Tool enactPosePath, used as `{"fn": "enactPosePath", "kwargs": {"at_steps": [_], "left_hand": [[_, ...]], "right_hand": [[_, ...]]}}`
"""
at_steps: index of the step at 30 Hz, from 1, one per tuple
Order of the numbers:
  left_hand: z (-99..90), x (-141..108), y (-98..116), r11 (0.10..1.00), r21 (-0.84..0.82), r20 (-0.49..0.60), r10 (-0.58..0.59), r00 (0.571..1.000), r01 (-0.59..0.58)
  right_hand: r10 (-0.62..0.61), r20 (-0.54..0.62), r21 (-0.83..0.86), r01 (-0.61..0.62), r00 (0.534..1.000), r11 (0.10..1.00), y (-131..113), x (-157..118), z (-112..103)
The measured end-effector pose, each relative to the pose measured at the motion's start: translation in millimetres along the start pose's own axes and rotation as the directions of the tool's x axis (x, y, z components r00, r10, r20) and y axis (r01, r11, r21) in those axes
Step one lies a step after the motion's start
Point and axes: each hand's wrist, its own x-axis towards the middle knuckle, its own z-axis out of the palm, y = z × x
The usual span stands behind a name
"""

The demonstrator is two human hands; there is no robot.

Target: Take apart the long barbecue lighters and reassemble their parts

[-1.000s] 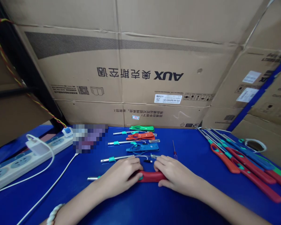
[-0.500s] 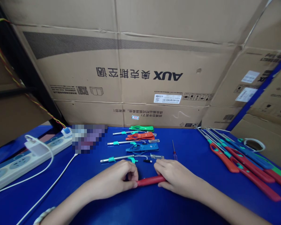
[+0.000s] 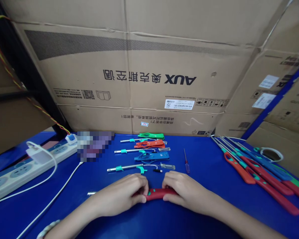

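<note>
A red long-nosed gas lighter [image 3: 157,194] lies crosswise between my hands, with green parts showing on its body. Its metal tube tip [image 3: 91,193] pokes out left of my wrist. My left hand [image 3: 128,192] pinches the lighter at its left part, and my right hand [image 3: 180,189] grips the right end. The fingers of both hands cover much of it. Beyond them lie a blue split handle shell [image 3: 151,157], a red-orange shell [image 3: 150,144] and a green shell [image 3: 151,135]. Metal tubes [image 3: 126,167] with green clips, wires and clear tanks [image 3: 167,166] lie beside the shells.
A screwdriver [image 3: 186,162] lies behind my right hand. Several whole lighters [image 3: 269,176] are piled at the right, near a white ring [image 3: 271,154]. At the left, a power strip [image 3: 17,172] carries a charger [image 3: 40,156] and cable. Cardboard [image 3: 144,66] walls the back.
The red lighter has turned between my fingers, so its green parts now face up and its tube tip shows at the left. My right hand has shifted slightly left.
</note>
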Motion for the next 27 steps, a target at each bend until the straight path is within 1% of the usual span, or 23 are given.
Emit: {"fn": "enactPosePath", "kwargs": {"at_steps": [5, 12, 22, 27], "left_hand": [[3.8, 1.1, -2.0, 0.998, -0.032, -0.052, 0.050, 0.997, -0.052], [8.2, -2.0, 2.5, 0.998, -0.022, -0.082, 0.063, 0.995, -0.065], [13.1, -3.3, -4.5, 0.998, -0.006, -0.109, 0.068, 0.992, -0.069], [13.1, -4.2, -4.9, 0.998, -0.002, -0.101, 0.057, 0.993, -0.057]], "right_hand": [[0.019, 0.003, 0.000, -0.019, 1.000, 1.000, 0.7, -0.4, -0.6], [0.018, 0.001, -0.030, -0.018, 1.000, 0.999, -0.4, -0.4, -0.7], [0.005, 0.010, -0.044, -0.004, 1.000, 0.999, -3.2, -0.1, -4.0], [0.004, 0.020, -0.034, -0.003, 1.000, 0.999, -3.6, 0.7, -4.6]]}}
